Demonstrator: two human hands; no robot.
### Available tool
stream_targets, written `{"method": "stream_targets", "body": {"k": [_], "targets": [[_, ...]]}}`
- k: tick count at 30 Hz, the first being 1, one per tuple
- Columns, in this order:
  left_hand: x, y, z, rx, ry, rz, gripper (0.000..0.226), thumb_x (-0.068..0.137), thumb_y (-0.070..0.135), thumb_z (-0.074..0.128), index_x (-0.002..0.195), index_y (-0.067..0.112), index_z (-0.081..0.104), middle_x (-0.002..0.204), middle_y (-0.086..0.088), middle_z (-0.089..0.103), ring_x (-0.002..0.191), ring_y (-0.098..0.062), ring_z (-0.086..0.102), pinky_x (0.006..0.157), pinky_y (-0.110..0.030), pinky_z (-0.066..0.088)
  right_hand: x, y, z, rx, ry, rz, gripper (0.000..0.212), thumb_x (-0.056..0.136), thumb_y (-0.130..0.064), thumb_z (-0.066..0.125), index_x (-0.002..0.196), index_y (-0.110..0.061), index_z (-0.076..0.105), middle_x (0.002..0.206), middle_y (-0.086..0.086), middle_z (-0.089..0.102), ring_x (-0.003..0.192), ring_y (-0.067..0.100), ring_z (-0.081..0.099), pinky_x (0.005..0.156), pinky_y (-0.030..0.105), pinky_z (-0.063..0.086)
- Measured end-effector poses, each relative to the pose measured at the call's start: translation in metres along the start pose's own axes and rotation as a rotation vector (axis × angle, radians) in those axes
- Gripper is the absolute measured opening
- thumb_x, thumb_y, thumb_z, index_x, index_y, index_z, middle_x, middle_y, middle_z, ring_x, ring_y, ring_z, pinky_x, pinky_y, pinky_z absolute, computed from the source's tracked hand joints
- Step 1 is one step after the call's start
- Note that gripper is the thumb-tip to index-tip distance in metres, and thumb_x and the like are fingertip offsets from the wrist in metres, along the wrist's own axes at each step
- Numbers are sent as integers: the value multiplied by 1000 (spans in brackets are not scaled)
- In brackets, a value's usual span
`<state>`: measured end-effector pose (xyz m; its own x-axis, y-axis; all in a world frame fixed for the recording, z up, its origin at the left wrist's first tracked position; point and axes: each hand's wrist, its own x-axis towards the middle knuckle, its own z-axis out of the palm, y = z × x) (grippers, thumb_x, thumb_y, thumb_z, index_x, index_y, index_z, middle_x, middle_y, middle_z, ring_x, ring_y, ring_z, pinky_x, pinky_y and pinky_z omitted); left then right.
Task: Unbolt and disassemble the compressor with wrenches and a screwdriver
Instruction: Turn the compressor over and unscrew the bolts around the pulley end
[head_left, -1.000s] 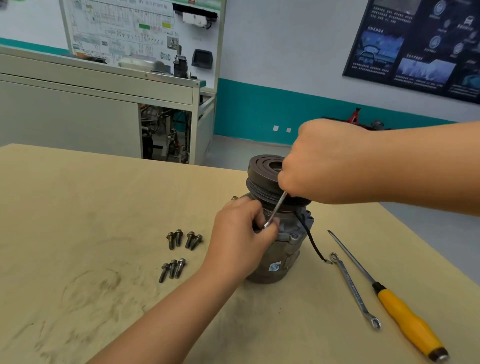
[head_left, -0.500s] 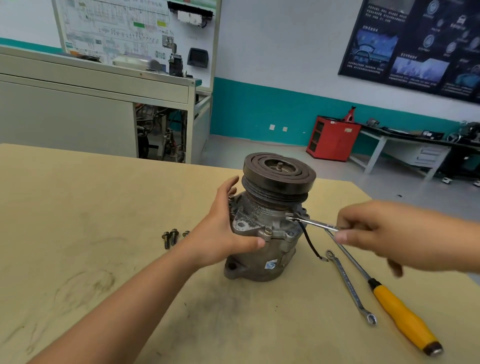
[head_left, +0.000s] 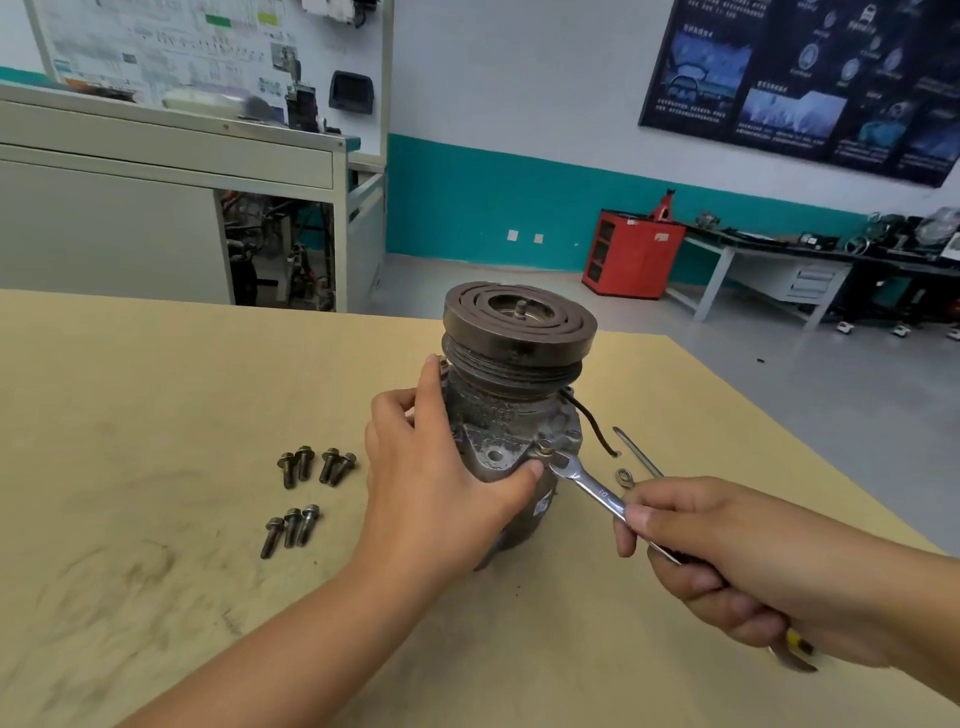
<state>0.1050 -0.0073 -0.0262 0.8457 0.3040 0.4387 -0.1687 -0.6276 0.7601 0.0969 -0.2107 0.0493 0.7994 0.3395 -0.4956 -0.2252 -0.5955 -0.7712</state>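
Observation:
A grey compressor (head_left: 511, 415) with a dark grooved pulley on top stands upright on the wooden table (head_left: 156, 374). My left hand (head_left: 436, 478) grips its body from the left, thumb on the front flange. My right hand (head_left: 727, 561) holds a silver wrench (head_left: 587, 480) by its shaft. The wrench's open jaw sits on a bolt (head_left: 544, 446) at the flange's front right. A black wire (head_left: 592, 423) hangs off the compressor's right side.
Several loose bolts (head_left: 311, 465) lie in two groups left of the compressor, the nearer group (head_left: 291, 527) closer to me. A second wrench (head_left: 625, 477) and a screwdriver (head_left: 636, 449) lie to the right, mostly hidden by my right hand. The table's right edge runs diagonally nearby.
My right hand swung the wrench from the compressor's right side round toward me, onto the front-right bolt. My left hand shifted its grip on the body. The camera moved closer.

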Motion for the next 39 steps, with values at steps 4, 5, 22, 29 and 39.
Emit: {"method": "stream_targets", "body": {"k": [4,5,22,29,39], "targets": [[0,2,-1,10,-5,5,111,60,66,64,146,40,0,118,11,20,127,-14,26,98,-22,25,1,-5,-3,15,-13,-1,29,100,-30,41,82,-17,59,53,-3,31,37,8,21,33,13,18],[0,3,-2,11,-5,3,111,59,67,63,146,40,0,117,12,20,127,-14,26,97,-21,25,1,-5,-4,12,-16,1,30,100,-30,41,81,-17,59,52,-3,31,37,8,20,33,12,18],[0,4,-2,4,-16,56,93,55,69,60,138,42,27,107,12,20,114,-8,22,94,-21,26,3,-29,-15,-147,-22,82,35,100,-31,40,71,-15,52,48,-3,31,35,8,20,33,12,18],[1,1,-3,-79,-34,83,87,55,61,65,135,45,33,110,9,22,111,-1,27,84,1,24,23,-38,-23,-580,67,-94,49,98,-42,39,54,-20,42,44,-5,32,37,10,21,37,16,21],[2,-3,-3,-47,-2,122,90,50,70,56,134,50,32,101,17,20,113,-1,28,84,11,19,39,-30,-22,-1023,251,-371,60,75,-69,14,61,-17,42,55,-2,34,51,10,37,53,21,35]]}}
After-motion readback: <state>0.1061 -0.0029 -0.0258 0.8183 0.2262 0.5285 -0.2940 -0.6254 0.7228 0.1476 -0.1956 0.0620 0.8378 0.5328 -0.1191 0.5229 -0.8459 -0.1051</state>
